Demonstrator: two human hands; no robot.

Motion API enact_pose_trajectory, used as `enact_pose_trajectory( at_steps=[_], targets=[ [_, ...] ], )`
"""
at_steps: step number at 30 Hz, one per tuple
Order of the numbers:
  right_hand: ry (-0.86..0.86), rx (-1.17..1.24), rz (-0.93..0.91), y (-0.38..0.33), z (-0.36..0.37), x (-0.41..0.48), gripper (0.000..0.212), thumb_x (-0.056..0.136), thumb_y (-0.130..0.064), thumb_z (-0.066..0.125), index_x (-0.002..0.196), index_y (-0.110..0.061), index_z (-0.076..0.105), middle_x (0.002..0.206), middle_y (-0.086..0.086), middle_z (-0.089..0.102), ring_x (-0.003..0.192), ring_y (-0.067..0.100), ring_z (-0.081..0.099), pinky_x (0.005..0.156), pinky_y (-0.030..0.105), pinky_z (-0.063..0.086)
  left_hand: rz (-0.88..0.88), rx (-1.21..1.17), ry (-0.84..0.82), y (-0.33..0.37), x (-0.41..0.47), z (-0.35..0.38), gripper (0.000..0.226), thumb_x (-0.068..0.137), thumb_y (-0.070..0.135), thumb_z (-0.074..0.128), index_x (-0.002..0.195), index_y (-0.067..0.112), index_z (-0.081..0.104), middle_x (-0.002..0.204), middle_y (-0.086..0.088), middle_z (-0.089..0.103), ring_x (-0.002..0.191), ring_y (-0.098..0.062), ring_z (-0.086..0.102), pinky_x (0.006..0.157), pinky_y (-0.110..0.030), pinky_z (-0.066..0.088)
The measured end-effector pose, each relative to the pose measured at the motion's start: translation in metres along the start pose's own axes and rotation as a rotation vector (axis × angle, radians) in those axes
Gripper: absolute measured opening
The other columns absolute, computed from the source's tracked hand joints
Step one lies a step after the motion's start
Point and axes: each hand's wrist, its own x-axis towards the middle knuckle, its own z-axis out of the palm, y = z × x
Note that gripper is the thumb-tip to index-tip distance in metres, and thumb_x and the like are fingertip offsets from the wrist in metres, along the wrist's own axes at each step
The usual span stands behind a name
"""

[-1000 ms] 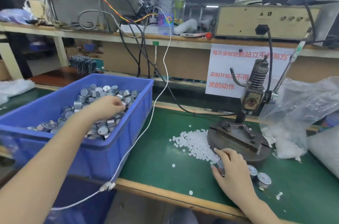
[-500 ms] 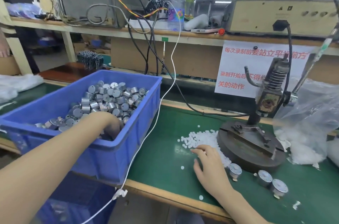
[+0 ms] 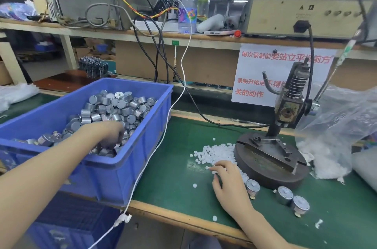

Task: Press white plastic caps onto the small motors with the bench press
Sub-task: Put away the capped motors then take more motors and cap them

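The small white plastic caps [image 3: 217,151], round and bead-like, lie in a loose heap on the green bench mat [image 3: 175,169], touching the left edge of the bench press's base; a few strays sit apart nearer the bench's front edge. The right hand [image 3: 231,182] rests palm down at the near edge of that heap. Its fingers are spread and loosely bent, their tips touching the caps rather than closed round any.

The hand-operated bench press [image 3: 271,159] has a thick, round, dark metal base that carries a flat steel fixture plate, tilted as seen from here. A worn, rust-flecked head with a coiled spring rises on a post behind it. Three small cylindrical motors with shiny metal cases [image 3: 284,195] stand on the mat just in front of the base, the leftmost beside the right hand's knuckles.

Many more such motors [image 3: 114,110], dull grey on their flat ends, are piled in a rectangular blue plastic bin [image 3: 142,147] at the left of the bench. The left hand [image 3: 111,135] reaches into it from the near side, fingers curled down among the motors; the fingertips are buried, so I cannot tell whether it grips one.

A thin white cable [image 3: 163,136] hangs past the bin's right wall. Right of the press slumps a crinkled clear plastic bag [image 3: 338,124] with white caps spilling out. Behind the press hangs a white paper sign with red characters [image 3: 261,77].
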Motion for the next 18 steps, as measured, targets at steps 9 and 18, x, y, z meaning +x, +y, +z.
enact_pose_trajectory(
  at_steps=[9, 18],
  targets=[
    [-0.041, 0.035, -0.032, 0.000, 0.001, -0.001, 0.029, 0.088, -0.002, 0.050, 0.114, -0.009, 0.062, 0.114, 0.002, 0.054, 0.111, 0.019, 0.049, 0.094, 0.020, 0.034, 0.518, -0.803, 0.654, 0.081, -0.045, -0.037, 0.014, 0.083, 0.009, 0.059, 0.084, 0.023, 0.060, 0.089, -0.002, 0.061, 0.064, -0.018, 0.061, 0.049, -0.017, 0.045],
    [0.129, 0.154, 0.026, -0.001, -0.005, -0.002, 0.058, 0.082, -0.008, 0.067, 0.134, -0.005, 0.042, 0.123, 0.008, 0.046, 0.100, 0.013, 0.050, 0.089, 0.015, 0.033, 0.728, -0.939, 0.214, 0.182, -0.015, 0.063, 0.048, 0.087, 0.015, 0.059, 0.130, 0.030, 0.044, 0.102, 0.005, 0.056, 0.085, -0.010, 0.056, 0.060, -0.011, 0.040]
  ],
)
